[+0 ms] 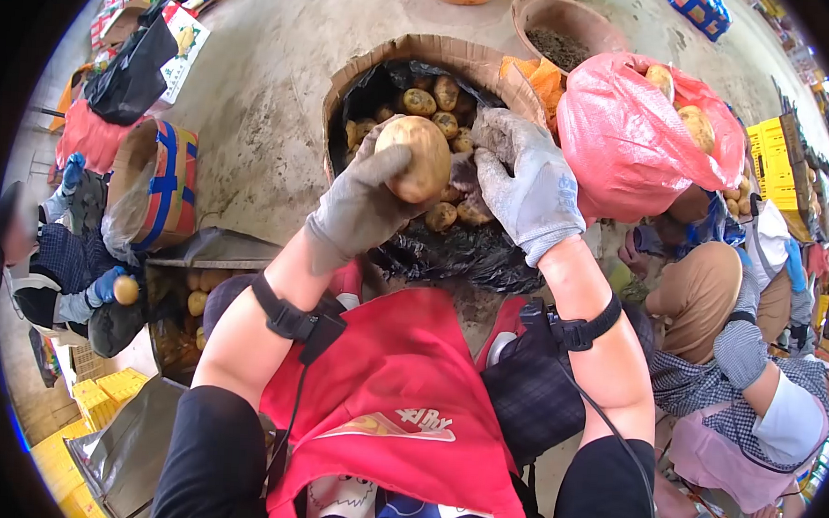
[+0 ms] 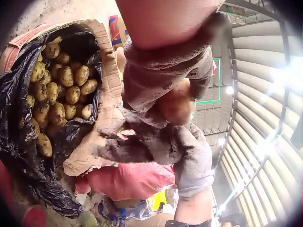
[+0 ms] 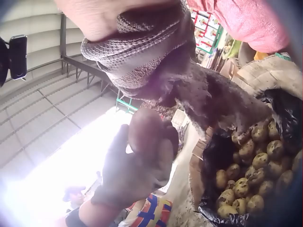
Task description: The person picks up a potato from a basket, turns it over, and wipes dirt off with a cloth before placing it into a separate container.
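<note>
In the head view my gloved left hand (image 1: 361, 205) grips a large, pale potato (image 1: 418, 161), thumb across its near side. Facing it from the right is my right hand (image 1: 535, 186), also in a dirty grey glove. Its fingers (image 3: 227, 101) stretch out loosely and hold nothing in the right wrist view. Both hands are above a cardboard box (image 1: 344, 77) lined with a black plastic bag (image 1: 461, 261). Many smaller, soil-stained potatoes (image 2: 66, 75) lie inside the liner. The left palm is hidden behind the large potato.
Right of the box bulges a pink sack (image 1: 618, 138) with potatoes at its mouth. A tub of soil (image 1: 562, 46) stands behind. At left are a taped carton (image 1: 161, 185) and another person's blue-gloved hand (image 1: 109, 282); another person (image 1: 754, 389) sits at right.
</note>
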`<state>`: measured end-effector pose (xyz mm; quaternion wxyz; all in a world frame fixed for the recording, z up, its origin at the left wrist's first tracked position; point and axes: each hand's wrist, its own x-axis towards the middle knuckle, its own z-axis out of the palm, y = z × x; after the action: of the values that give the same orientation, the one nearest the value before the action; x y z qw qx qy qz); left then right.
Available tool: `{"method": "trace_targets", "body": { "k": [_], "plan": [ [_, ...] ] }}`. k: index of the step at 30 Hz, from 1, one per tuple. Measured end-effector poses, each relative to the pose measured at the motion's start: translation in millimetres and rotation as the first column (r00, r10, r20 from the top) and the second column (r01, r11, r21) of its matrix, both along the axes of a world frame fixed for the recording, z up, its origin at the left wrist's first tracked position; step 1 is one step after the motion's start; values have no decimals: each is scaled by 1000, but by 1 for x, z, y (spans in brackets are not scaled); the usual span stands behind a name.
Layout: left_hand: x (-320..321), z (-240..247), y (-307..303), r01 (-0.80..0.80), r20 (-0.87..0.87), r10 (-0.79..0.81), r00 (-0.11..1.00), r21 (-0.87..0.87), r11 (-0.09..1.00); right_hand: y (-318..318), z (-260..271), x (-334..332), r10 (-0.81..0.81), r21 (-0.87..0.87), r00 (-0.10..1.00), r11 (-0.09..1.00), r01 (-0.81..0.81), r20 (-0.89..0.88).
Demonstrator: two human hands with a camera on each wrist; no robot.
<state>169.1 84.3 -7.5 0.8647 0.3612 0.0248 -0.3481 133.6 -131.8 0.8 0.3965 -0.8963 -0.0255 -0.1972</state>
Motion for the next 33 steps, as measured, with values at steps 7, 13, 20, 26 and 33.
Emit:
{"method": "trace_targets", "body": {
  "k": [7, 13, 20, 26, 33],
  "plan": [
    [-1, -8, 5, -30, 259, 15, 966, 54, 998, 9, 15, -9, 115, 18, 972, 992, -121, 203],
    [-5, -10, 2, -40, 279, 23, 960, 53, 998, 10, 10, -6, 49, 492, 999, 869, -47, 10],
    [-11, -13, -6, -13, 160, 4, 987, 58, 998, 20, 18, -5, -19, 108, 974, 994, -5, 224],
    [-25, -14, -5, 164, 160, -176, 971, 83, 983, 12, -38, 20, -54, 148, 998, 988, 49, 28],
    [-14, -1, 0, 165, 273, -150, 950, -34, 986, -12, -46, 7, 94, 124, 881, 991, -41, -463]
  ]
}}
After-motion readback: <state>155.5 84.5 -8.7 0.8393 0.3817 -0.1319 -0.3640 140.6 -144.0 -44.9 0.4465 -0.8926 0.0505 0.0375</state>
